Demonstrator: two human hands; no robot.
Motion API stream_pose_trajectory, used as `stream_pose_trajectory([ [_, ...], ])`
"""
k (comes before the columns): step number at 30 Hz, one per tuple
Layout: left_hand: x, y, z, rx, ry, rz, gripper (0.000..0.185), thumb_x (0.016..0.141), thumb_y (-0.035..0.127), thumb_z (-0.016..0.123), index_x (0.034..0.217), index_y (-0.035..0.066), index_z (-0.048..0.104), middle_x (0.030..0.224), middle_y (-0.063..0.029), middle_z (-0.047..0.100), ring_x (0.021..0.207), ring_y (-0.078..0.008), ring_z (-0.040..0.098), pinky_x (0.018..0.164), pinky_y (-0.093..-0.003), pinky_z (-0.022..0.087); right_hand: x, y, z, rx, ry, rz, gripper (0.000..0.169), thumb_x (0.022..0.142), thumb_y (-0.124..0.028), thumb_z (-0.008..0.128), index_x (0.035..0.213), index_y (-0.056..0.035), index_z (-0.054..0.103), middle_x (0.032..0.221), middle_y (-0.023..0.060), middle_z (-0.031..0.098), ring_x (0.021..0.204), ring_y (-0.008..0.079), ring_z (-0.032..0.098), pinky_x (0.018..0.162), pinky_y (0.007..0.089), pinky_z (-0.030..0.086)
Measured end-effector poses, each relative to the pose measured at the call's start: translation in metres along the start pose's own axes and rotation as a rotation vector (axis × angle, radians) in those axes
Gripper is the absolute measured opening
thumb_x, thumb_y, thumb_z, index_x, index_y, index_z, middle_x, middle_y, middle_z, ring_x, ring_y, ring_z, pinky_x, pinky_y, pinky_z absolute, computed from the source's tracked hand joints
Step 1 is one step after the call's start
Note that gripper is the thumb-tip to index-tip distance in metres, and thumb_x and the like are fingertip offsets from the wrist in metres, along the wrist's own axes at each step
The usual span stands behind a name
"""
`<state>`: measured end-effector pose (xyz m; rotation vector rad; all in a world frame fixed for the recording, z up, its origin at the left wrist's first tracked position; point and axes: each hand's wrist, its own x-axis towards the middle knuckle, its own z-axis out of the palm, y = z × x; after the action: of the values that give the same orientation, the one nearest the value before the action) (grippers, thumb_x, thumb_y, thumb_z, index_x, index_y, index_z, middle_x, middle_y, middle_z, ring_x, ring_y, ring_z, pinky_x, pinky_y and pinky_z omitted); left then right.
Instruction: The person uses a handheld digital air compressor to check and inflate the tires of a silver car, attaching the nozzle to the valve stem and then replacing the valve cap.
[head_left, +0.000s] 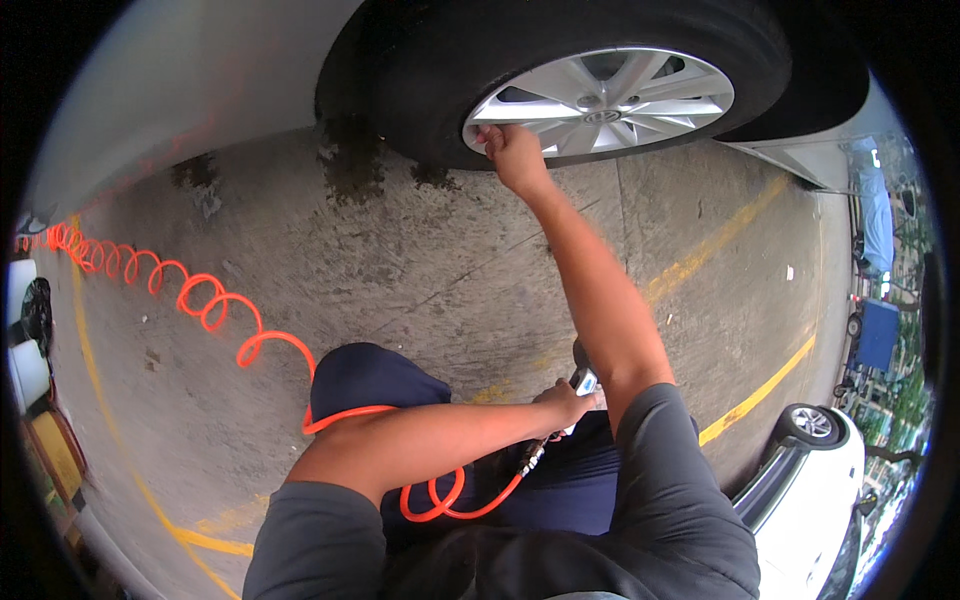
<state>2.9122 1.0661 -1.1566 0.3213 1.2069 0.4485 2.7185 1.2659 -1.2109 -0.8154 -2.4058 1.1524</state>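
My left hand (562, 407) grips an air-line hand tool (583, 381) with a pale body and a dark end, held low over my lap. A metal quick coupling (532, 456) joins it to an orange coiled air hose (480, 516). My right hand (519, 159) reaches forward to the lower left of a silver alloy wheel (574, 112). Its fingers are bent together against the rim's edge; whether something is pinched between them is hidden. Around the wheel is a black tyre (420, 97), on a light-coloured car (210, 67).
The hose passes under my left forearm, over my knee (375, 375), then runs coiled across the concrete floor (450, 262) to the far left. White containers (28, 375) and a black plastic bag (36, 315) stand there. A white car (810, 517) is behind to the right. Yellow lines (757, 390) mark the floor.
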Motion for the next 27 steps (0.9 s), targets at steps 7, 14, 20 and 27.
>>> stream_pose_trajectory([
  [7, 0.012, -0.007, -0.002, 0.097, 0.02, 0.01, 0.066, 0.078, 0.049, 0.054, 0.109, -0.007, 0.038, 0.063, -0.0121, 0.057, 0.043, -0.0193, 0.054, 0.037, -0.0323, 0.045, -0.003, -0.003, 0.001, -0.38, 0.116, -0.278, 0.027, 0.088, -0.019, 0.048, 0.073, 0.0025, 0.052, 0.072, 0.0259, 0.056, 0.068, 0.0426, 0.055, 0.059, 0.0493, 0.042],
  [14, 0.039, -0.028, -0.002, 0.501, 0.113, 0.126, 0.069, 0.075, 0.046, 0.057, 0.109, -0.012, 0.046, 0.103, -0.0272, 0.057, 0.096, -0.0353, 0.058, 0.083, -0.0406, 0.046, -0.005, 0.002, 0.002, -0.021, 0.156, -0.047, 0.027, 0.089, -0.025, 0.05, 0.088, 0.002, 0.055, 0.068, 0.015, 0.058, 0.059, 0.0293, 0.055, 0.05, 0.0378, 0.043],
  [20, 0.072, -0.067, -0.014, 0.713, 0.065, 0.12, 0.078, 0.075, 0.042, 0.059, 0.118, -0.017, 0.034, 0.09, -0.0243, 0.06, 0.086, -0.0329, 0.06, 0.075, -0.0394, 0.048, -0.009, -0.008, -0.005, 1.058, -0.115, 0.578, 0.023, 0.092, -0.021, 0.044, 0.089, -0.0024, 0.058, 0.069, 0.0, 0.055, 0.056, 0.007, 0.048, 0.049, 0.0217, 0.039],
  [27, 0.07, -0.043, -0.041, 0.731, 0.033, 0.093, 0.047, 0.074, 0.04, 0.059, 0.098, -0.001, 0.062, 0.102, -0.0228, 0.059, 0.094, -0.0352, 0.058, 0.082, -0.0407, 0.045, 0.0, 0.005, -0.015, 1.19, -0.23, 0.652, 0.023, 0.093, -0.018, 0.042, 0.093, 0.0009, 0.055, 0.072, 0.0029, 0.056, 0.057, 0.0085, 0.049, 0.048, 0.0214, 0.04],
])
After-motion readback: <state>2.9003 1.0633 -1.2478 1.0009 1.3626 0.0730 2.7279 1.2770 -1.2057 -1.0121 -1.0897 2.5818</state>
